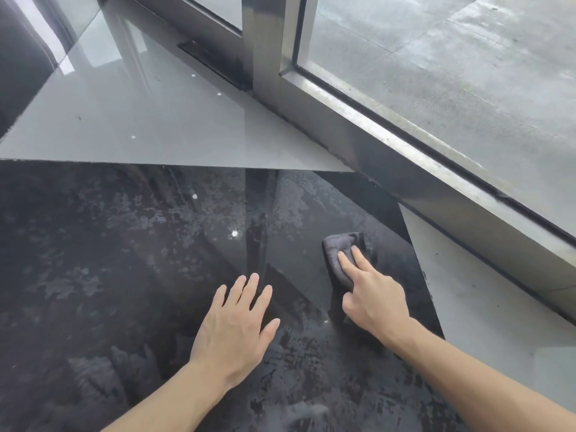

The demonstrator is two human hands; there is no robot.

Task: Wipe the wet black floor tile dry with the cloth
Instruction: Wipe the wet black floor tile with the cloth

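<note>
A glossy black floor tile (131, 260) fills the lower half of the view, streaked with water patches and droplets. A dark grey cloth (338, 249) lies on the tile near its right edge. My right hand (371, 297) presses down on the cloth with two fingers stretched over it and the other fingers curled at its near side. My left hand (237, 325) rests flat on the wet tile to the left of the cloth, fingers straight and spread, holding nothing.
A grey tile (140, 120) borders the black one on the far side, and a light grey strip (486, 313) lies to its right. A metal door frame and sill (358, 120) runs diagonally behind, with glass and concrete ground beyond.
</note>
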